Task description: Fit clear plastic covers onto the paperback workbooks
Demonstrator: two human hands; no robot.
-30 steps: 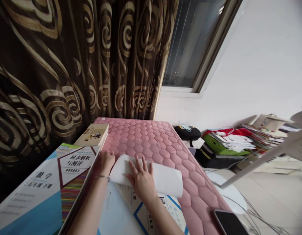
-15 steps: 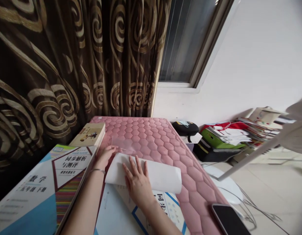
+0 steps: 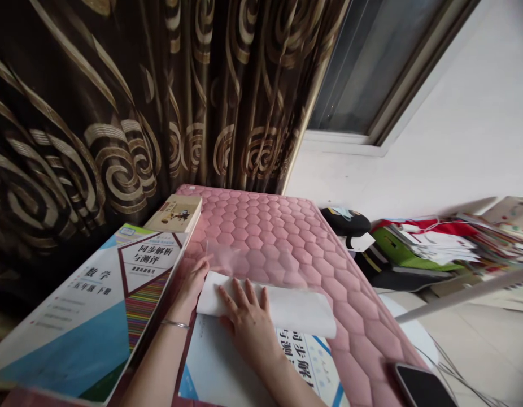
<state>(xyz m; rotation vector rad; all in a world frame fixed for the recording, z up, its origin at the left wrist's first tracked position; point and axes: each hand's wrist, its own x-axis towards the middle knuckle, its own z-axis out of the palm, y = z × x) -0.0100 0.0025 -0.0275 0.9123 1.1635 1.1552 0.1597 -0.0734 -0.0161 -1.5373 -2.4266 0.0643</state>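
A book with a blue and white cover [image 3: 219, 350] lies on the pink quilted surface, its printed characters partly hidden. Over its far part rests a folded-back white sheet [image 3: 301, 310]. My right hand [image 3: 248, 319] presses flat on that sheet, fingers spread. At the sheet's far left corner, my left hand [image 3: 196, 282] has its fingertips pinched at the edge of a clear plastic film [image 3: 231, 257]. The film stretches beyond the sheet and is hard to make out. A bracelet circles my left wrist.
To the left lie a large workbook [image 3: 87, 305] and a thick beige book [image 3: 174, 213]. A phone [image 3: 422, 384] sits at the near right edge of the pink quilted surface [image 3: 270, 226]. Beyond are a black case [image 3: 346, 221], stacked papers [image 3: 439, 246] and a white lamp pole [image 3: 465, 294].
The view has swung left, so everything sits farther right. More of the book's printed cover shows below the white sheet. Both hands keep nearly the same places on the sheet and film.
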